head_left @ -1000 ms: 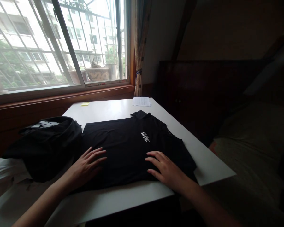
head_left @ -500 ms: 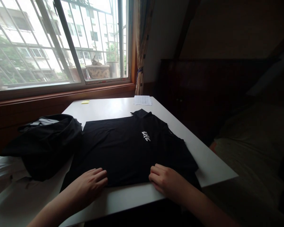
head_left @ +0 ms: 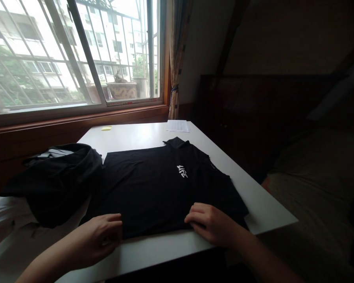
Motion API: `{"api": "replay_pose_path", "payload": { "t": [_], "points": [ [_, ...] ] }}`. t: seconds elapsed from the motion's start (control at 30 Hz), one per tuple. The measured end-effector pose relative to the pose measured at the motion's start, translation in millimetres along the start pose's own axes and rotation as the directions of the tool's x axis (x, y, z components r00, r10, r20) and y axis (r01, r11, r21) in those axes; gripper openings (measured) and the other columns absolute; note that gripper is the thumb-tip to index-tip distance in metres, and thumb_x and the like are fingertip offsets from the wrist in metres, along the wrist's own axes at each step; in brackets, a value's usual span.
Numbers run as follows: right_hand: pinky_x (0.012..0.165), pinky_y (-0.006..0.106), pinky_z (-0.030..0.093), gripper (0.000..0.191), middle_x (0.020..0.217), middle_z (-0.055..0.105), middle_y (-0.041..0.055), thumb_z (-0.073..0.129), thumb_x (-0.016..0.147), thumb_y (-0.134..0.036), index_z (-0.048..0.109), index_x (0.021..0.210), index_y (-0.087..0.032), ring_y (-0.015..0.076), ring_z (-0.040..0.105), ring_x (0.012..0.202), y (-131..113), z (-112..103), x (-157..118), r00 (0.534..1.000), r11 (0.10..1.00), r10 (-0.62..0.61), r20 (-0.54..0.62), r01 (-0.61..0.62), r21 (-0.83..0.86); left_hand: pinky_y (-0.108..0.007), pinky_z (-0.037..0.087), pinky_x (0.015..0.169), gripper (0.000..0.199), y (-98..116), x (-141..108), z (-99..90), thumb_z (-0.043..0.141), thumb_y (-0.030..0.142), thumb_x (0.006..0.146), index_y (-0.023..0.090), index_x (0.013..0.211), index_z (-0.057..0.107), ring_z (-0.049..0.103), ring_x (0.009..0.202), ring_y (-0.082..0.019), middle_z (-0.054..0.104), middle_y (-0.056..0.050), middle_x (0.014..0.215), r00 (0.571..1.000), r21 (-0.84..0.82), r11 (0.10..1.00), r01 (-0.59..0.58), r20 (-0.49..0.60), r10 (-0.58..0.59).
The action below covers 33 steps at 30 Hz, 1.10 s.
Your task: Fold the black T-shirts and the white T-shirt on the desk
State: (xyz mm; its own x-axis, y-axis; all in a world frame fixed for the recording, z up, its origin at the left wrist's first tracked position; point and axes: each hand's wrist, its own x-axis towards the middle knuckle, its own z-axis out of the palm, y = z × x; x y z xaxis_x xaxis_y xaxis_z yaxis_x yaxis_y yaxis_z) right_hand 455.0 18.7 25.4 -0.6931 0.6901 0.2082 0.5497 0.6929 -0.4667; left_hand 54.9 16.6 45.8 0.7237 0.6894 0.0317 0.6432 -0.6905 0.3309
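One black cloth shirt with white lettering (head_left: pixel 153 184) looks mostly spread flat, faint creases left, with our left hand (head_left: pixel 102 232) and right hand (head_left: pixel 209 221) curled at its near edge, whether gripping we cannot tell, atop our smooth white table (head_left: pixel 137 135).

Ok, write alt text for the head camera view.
A person's left hand and right hand curl at the near edge of a black shirt spread on a white table. Black clothing lies heaped at left; a barred window is behind.
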Motion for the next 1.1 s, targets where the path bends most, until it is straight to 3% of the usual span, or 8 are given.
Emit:
{"api": "replay_pose_path", "payload": {
  "t": [0.07,0.13,0.27,0.5,0.73,0.87,0.97,1.1],
  "points": [
    [0.09,0.03,0.05,0.03,0.104,0.068,0.0056,0.051,0.091,-0.007,0.066,0.113,-0.021,0.0175,0.062,0.1,-1.0,6.0,11.6,0.995,1.0,-0.026,-0.096,0.026,-0.003,-0.022,0.053,0.07,0.016,-0.1,9.0,-1.5,0.051,0.019,0.096,0.023,0.09,0.065,0.063,0.079,-0.014,0.065,-0.003,0.093,1.0,0.005,1.0,-0.013,-0.024,0.013],
    [0.103,0.035,0.047,0.036,0.123,0.066,0.0081,0.048,0.094,-0.009,0.063,0.125,-0.021,0.0196,0.058,0.118,-2.8,14.8,25.8,0.987,0.998,-0.035,-0.155,0.026,-0.056,-0.029,0.055,0.087,0.021,-3.8,19.3,2.6,0.049,0.022,0.1,0.025,0.111,0.067,0.064,0.101,-0.019,0.066,-0.006,0.115,0.992,0.069,0.997,-0.023,-0.124,0.032],
    [0.12,0.049,0.031,0.052,0.159,0.038,0.0104,0.051,0.099,-0.026,0.042,0.15,-0.021,0.0276,0.03,0.148,-6.8,37.6,48.4,0.994,0.97,0.034,-0.101,-0.057,-0.236,-0.048,0.04,0.115,0.047,-28.0,31.0,26.4,0.048,0.033,0.103,0.031,0.15,0.043,0.038,0.144,-0.028,0.043,-0.007,0.156,0.972,0.257,0.966,0.014,-0.23,0.047],
    [0.123,0.056,0.016,0.063,0.167,0.013,0.0052,0.042,0.103,-0.048,0.023,0.159,-0.027,0.0289,0.01,0.153,-9.7,60.1,46.2,0.986,0.964,0.132,0.102,-0.104,-0.243,-0.053,0.023,0.121,0.06,-73.5,17.4,55.3,0.041,0.053,0.103,0.037,0.157,0.021,0.024,0.151,-0.028,0.028,-0.001,0.163,0.98,0.365,0.917,0.163,-0.169,-0.106],
    [0.123,0.053,0.017,0.064,0.166,0.019,0.0044,0.047,0.101,-0.051,0.027,0.158,-0.031,0.0269,0.014,0.153,-10.2,36.1,36.0,0.977,0.985,0.141,0.162,-0.122,-0.121,-0.049,0.019,0.122,0.059,-79.3,8.7,55.6,0.039,0.055,0.103,0.039,0.157,0.02,0.024,0.151,-0.027,0.028,0.001,0.163,0.974,0.38,0.904,0.195,-0.184,-0.133],
    [0.121,0.055,0.022,0.059,0.164,0.027,0.0071,0.042,0.102,-0.052,0.033,0.156,-0.029,0.027,0.019,0.152,23.1,19.8,25.7,0.962,0.942,0.272,-0.014,-0.269,-0.2,-0.052,0.018,0.121,0.058,-78.5,6.1,57.1,0.039,0.056,0.102,0.04,0.156,0.022,0.025,0.15,-0.029,0.029,0.0,0.162,0.97,0.386,0.896,0.218,-0.187,-0.156],
    [0.118,0.063,0.024,0.059,0.164,0.027,0.0101,0.04,0.102,-0.054,0.037,0.154,-0.026,0.0327,0.017,0.152,61.9,15.3,9.0,0.887,0.83,0.41,-0.211,-0.459,-0.316,-0.055,0.018,0.12,0.058,-75.0,5.2,55.9,0.039,0.056,0.102,0.041,0.155,0.021,0.026,0.15,-0.03,0.03,0.0,0.162,0.967,0.379,0.896,0.231,-0.188,-0.17],
    [0.118,0.062,0.024,0.061,0.163,0.03,0.0078,0.036,0.101,-0.06,0.038,0.153,-0.028,0.0328,0.02,0.151,99.6,11.7,-17.8,0.82,0.735,0.508,-0.264,-0.572,-0.364,-0.06,0.018,0.118,0.058,-68.9,3.6,55.8,0.038,0.057,0.102,0.042,0.155,0.021,0.027,0.149,-0.032,0.031,-0.001,0.162,0.963,0.377,0.891,0.253,-0.19,-0.193]
  ]
}}
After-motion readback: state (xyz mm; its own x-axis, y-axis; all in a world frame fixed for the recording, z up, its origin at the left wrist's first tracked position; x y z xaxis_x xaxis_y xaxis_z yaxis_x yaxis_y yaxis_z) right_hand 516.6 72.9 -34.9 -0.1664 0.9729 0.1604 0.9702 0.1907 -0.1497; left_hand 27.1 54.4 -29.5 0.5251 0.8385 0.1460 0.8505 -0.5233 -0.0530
